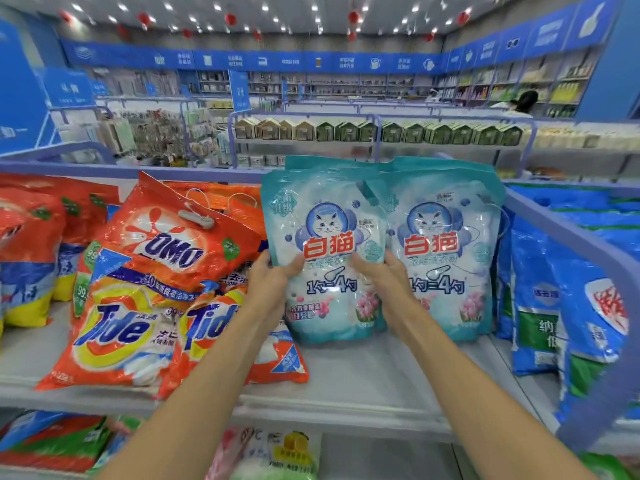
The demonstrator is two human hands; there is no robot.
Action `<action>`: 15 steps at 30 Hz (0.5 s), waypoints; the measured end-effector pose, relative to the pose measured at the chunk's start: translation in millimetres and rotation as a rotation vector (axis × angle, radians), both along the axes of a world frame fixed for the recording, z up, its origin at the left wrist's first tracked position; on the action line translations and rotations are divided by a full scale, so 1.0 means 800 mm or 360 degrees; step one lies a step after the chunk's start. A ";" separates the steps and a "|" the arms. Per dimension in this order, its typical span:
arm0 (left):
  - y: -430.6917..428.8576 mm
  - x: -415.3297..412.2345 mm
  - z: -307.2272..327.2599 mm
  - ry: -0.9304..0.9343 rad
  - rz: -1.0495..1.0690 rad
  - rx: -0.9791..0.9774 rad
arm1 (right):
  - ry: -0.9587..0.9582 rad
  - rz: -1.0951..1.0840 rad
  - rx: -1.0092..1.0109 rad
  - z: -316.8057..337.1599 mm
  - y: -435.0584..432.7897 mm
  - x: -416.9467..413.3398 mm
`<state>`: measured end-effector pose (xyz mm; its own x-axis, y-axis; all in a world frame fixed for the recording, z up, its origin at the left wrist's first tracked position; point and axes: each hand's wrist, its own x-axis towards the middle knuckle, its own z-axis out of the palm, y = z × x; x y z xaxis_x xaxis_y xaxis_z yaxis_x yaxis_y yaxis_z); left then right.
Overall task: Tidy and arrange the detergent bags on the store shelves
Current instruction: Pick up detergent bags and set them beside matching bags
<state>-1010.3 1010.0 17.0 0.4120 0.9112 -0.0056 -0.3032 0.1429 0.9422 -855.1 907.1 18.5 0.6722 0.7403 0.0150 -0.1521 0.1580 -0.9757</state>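
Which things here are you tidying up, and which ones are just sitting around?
Part of the job:
teal plastic cat-picture detergent bag, gripped by the left hand and right hand; second teal cat-picture bag; orange OMO bag; orange Tide bags; blue bags; grey shelf.

Just sitting around:
green house-shaped boxes; red hanging ceiling balls.

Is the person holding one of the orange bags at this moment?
No, both the left hand and the right hand grip the sides of a teal bag, while the orange bags lie beside it.
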 end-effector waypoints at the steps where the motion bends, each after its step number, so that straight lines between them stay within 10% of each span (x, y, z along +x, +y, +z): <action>1: 0.006 0.007 0.000 -0.0036 0.0031 -0.0031 | 0.0032 -0.0021 -0.0008 0.001 0.009 0.008; 7: 0.034 0.041 0.003 -0.0119 0.0057 0.0099 | 0.0250 -0.0239 0.0169 0.002 0.043 0.048; 15: 0.047 0.054 0.008 -0.0152 0.0098 -0.0067 | -0.0309 -0.0385 -0.0235 0.022 0.035 0.034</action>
<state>-967.4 1047.2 23.6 0.3558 0.9345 -0.0075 -0.4008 0.1598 0.9021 -828.3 934.9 36.4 0.8235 0.5637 0.0644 0.0633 0.0214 -0.9978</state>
